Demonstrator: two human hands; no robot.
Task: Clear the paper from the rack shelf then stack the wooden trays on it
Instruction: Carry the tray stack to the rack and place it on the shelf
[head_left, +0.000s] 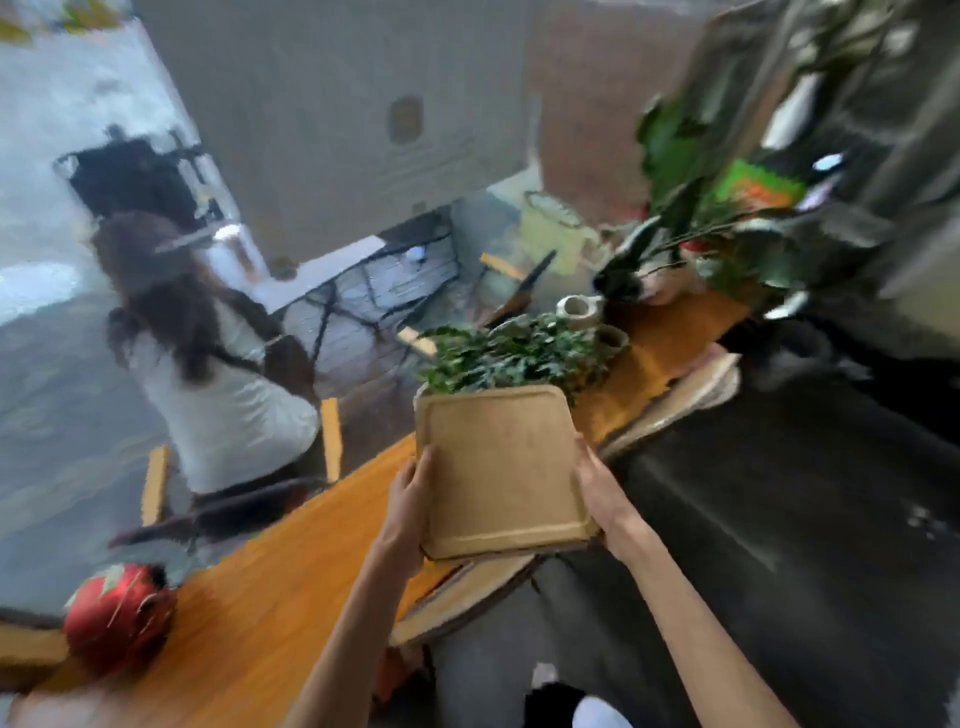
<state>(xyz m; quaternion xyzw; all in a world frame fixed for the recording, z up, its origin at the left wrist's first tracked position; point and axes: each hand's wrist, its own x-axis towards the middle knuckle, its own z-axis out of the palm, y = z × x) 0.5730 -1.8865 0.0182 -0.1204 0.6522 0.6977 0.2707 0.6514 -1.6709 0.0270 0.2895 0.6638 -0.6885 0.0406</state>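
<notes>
1. From my head camera the frame is smeared with blur. An orange wooden tabletop (270, 587) runs diagonally from lower left to upper right. On it sit a red round ornament (117, 618) at the near left, a leafy green plant (511, 356) just past the tray, two small round pots (579, 312) beyond that, and a taller plant (675, 208) at the far end.
2. A person in a white top (218, 395) sits on a chair across the tabletop, well to my left.
3. I hold the wooden tray (501, 470) in the air above the tabletop's right edge, tilted, its far edge against the leafy plant.
4. My left hand (410, 506) is clenched on its left edge and my right hand (605, 491) on its right edge, fingers (423, 462) wrapped over the rim.
5. Right of the tabletop's edge the dark floor (779, 519) lies open. The rack shelf cannot be made out.
</notes>
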